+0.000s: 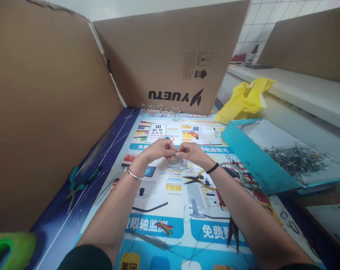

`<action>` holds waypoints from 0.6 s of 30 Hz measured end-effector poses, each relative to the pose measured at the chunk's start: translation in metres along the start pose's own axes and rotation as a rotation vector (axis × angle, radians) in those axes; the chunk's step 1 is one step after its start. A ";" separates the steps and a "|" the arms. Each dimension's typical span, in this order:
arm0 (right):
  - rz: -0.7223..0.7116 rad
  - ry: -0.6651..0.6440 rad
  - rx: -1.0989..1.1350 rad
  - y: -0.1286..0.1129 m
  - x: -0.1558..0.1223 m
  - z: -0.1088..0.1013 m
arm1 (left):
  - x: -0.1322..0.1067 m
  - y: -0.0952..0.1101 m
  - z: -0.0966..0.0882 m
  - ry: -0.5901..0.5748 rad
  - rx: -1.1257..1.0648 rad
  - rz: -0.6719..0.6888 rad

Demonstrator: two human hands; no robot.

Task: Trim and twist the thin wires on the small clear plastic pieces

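My left hand and my right hand meet over the middle of the printed mat, fingertips pinched close together. Between them is something small and thin, too fine to name for certain. Just under the fingers lies a loose tangle of thin wire; whether it is joined to what I pinch, I cannot tell. Beside my right wrist rest yellow-handled pliers, their dark jaws pointing left. A bundle of coloured strands and straight wire pieces lie nearer to me.
Teal-handled pliers lie at left among long wires. A blue box at right holds a heap of wire pieces. Cardboard panels stand behind and left. A yellow bag and green tape roll are nearby.
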State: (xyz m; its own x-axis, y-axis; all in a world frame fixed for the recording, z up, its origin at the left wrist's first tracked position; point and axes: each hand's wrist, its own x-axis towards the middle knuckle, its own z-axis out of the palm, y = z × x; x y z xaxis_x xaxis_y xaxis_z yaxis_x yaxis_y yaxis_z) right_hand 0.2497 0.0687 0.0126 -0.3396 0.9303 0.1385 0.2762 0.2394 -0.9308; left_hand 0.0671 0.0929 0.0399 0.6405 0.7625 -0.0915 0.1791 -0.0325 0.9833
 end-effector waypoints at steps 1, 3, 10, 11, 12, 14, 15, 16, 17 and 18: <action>0.004 0.001 -0.005 -0.001 0.000 0.000 | 0.000 0.000 0.000 0.000 0.001 0.000; 0.012 0.004 -0.017 -0.002 0.000 0.001 | 0.000 -0.001 -0.001 0.001 0.003 0.001; 0.024 0.016 -0.059 -0.005 0.000 0.001 | 0.001 -0.002 -0.001 -0.002 -0.002 0.004; 0.023 0.021 -0.065 -0.005 0.000 0.001 | 0.001 -0.001 -0.001 -0.004 -0.003 0.005; 0.022 0.029 -0.071 -0.004 0.000 0.002 | 0.001 -0.001 -0.002 -0.007 -0.005 0.007; 0.016 0.047 -0.082 -0.004 0.001 0.002 | 0.000 -0.001 -0.002 -0.017 -0.008 0.010; 0.014 0.055 -0.087 -0.004 0.001 0.002 | 0.000 0.000 -0.002 -0.023 -0.009 0.012; 0.012 0.062 -0.090 -0.004 0.001 0.003 | 0.000 0.000 -0.002 -0.029 -0.010 0.014; 0.011 0.066 -0.093 -0.004 0.000 0.003 | -0.001 0.000 -0.002 -0.033 -0.011 0.017; 0.010 0.069 -0.095 -0.004 0.000 0.003 | -0.001 0.000 -0.002 -0.036 -0.011 0.022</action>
State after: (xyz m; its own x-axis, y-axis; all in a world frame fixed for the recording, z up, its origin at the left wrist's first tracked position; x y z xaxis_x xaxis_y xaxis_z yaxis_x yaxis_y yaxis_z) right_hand 0.2458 0.0673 0.0156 -0.2745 0.9490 0.1553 0.3644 0.2521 -0.8964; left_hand 0.0652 0.0938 0.0404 0.6707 0.7379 -0.0755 0.1568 -0.0416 0.9867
